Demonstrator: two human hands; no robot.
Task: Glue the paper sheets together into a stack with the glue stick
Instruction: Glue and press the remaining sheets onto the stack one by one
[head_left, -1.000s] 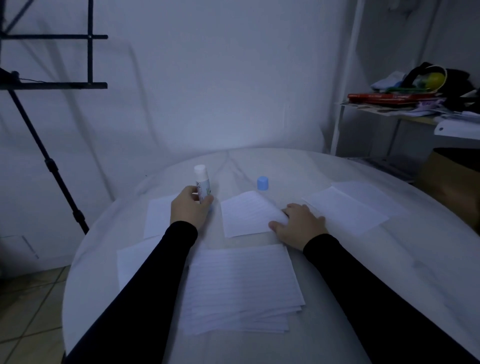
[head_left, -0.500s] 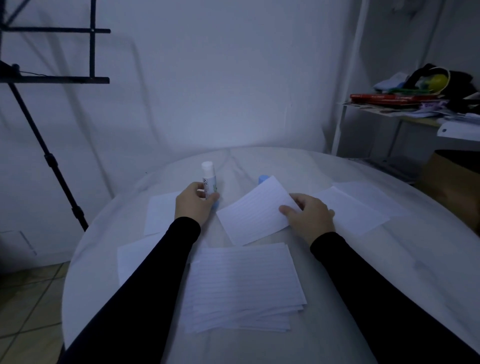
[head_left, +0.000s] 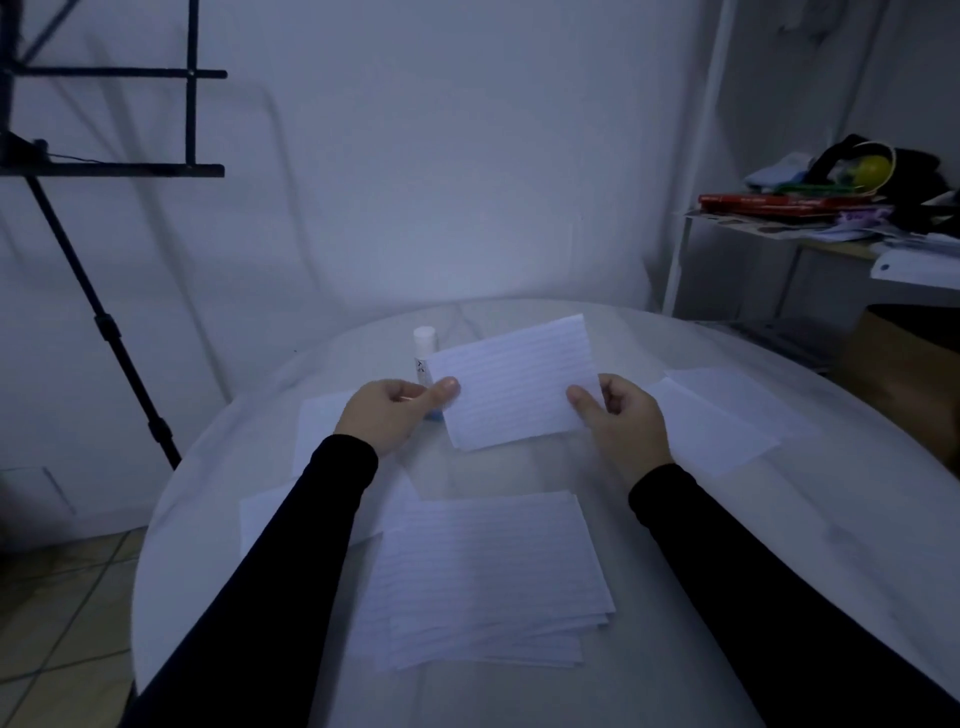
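Lined sheet (head_left: 514, 384) is light and floppy, so the left hand (head_left: 387, 415) and right hand (head_left: 621, 421) pinch its 9 and 3 o'clock edges; the left also grips the glue stick (head_left: 423, 353).

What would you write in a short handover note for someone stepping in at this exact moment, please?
Left hand: grips the uncapped glue stick and pinches the left edge of a lined sheet.
Right hand: pinches the same sheet's right edge, so it is held up over the table.
The stack lies near the front edge, its edges uneven. Loose sheets lie left and right on the table.
Done: several sheets are stacked.
Left: lay this sheet on the stack, then glue on the loose ones. I cannot tell whether it already carries glue.
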